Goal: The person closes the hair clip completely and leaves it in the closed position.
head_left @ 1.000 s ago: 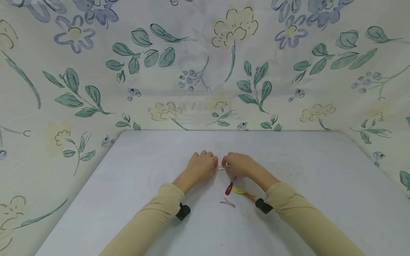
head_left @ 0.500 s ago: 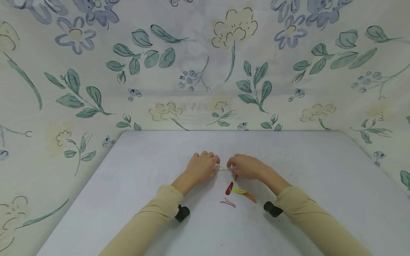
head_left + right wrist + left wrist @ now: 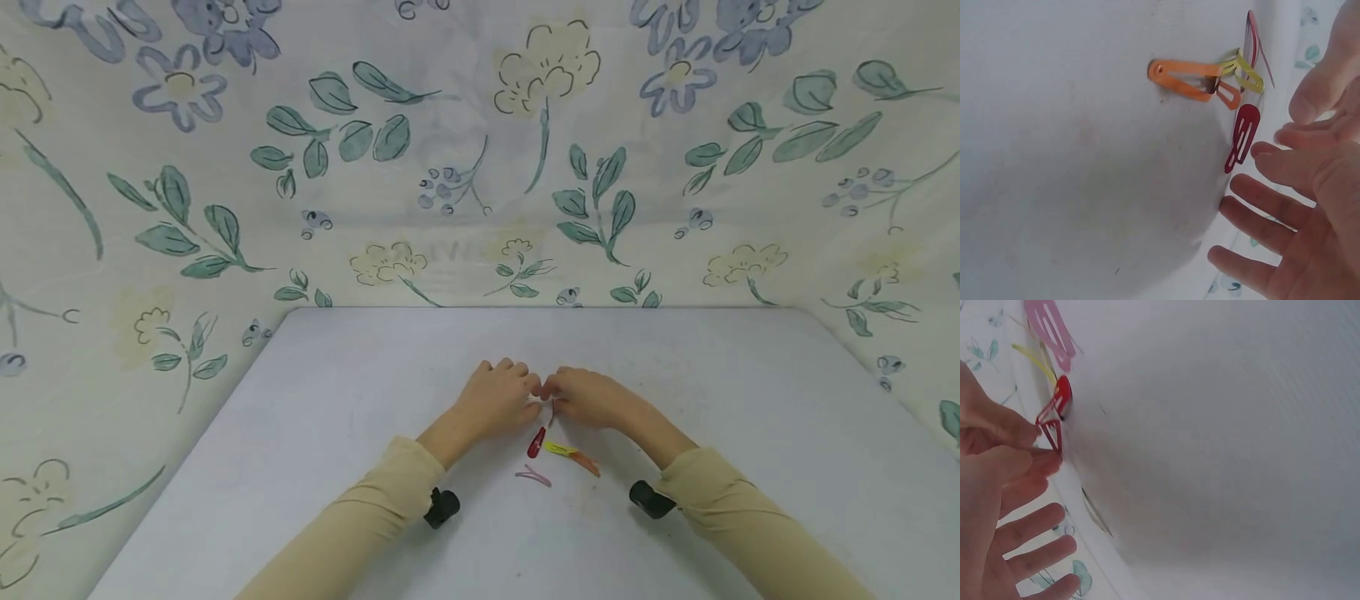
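Note:
My left hand [image 3: 495,402] and right hand [image 3: 592,398] meet at the middle of the table, their fingertips close together. A red snap hair clip [image 3: 1246,128], its inner tongue bent out, lies close to the fingertips. Whether a finger touches its tongue, I cannot tell. The fingers of both hands are mostly extended in the wrist views, and nothing shows plainly between them. A pale, thin clip-like loop [image 3: 1094,511] lies on the table past the left fingers. In the head view it is hidden.
Closer to the body lie a yellow hair clip [image 3: 559,448], an orange one [image 3: 587,463] and a pink one [image 3: 533,476]. The yellow and orange clips overlap. A white table [image 3: 360,350] spreads around, with flowered cloth [image 3: 450,150] behind it.
Both hands were at the pale clip, which showed between them. The right hand drew back slightly toward the body. Then the left hand moved right to meet it, and the pale clip went out of sight.

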`<act>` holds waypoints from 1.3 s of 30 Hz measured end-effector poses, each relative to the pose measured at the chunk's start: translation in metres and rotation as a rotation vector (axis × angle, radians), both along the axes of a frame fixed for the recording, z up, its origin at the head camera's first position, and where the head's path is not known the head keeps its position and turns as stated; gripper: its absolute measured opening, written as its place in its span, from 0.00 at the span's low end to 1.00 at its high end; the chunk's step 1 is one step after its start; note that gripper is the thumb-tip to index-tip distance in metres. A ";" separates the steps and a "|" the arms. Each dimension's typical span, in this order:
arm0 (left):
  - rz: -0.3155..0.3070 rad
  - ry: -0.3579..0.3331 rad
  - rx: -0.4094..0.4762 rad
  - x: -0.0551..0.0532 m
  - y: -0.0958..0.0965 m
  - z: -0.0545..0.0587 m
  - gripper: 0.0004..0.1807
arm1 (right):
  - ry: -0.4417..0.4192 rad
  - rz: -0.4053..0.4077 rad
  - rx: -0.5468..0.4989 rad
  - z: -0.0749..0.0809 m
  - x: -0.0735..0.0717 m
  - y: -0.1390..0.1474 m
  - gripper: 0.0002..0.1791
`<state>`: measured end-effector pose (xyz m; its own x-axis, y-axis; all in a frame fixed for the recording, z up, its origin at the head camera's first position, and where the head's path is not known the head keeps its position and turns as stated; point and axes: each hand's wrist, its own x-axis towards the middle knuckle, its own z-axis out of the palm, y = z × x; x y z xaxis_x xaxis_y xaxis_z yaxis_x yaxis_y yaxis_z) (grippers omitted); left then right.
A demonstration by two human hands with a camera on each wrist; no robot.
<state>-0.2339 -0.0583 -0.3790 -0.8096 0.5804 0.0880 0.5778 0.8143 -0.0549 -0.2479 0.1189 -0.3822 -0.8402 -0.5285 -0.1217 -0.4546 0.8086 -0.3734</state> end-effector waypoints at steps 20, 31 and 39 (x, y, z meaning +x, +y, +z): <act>0.027 0.021 -0.015 0.010 0.024 -0.008 0.12 | 0.083 0.015 0.047 -0.006 0.000 0.016 0.12; 0.051 0.028 -0.052 0.012 0.030 -0.008 0.11 | 0.130 0.011 0.082 -0.008 0.002 0.014 0.08; 0.042 0.045 -0.057 0.011 0.030 -0.012 0.10 | 0.145 0.008 0.067 -0.010 0.004 0.014 0.08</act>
<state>-0.2226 -0.0280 -0.3909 -0.8292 0.5512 0.0928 0.5391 0.8325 -0.1276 -0.2435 0.1331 -0.3918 -0.8473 -0.5299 -0.0348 -0.5062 0.8257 -0.2489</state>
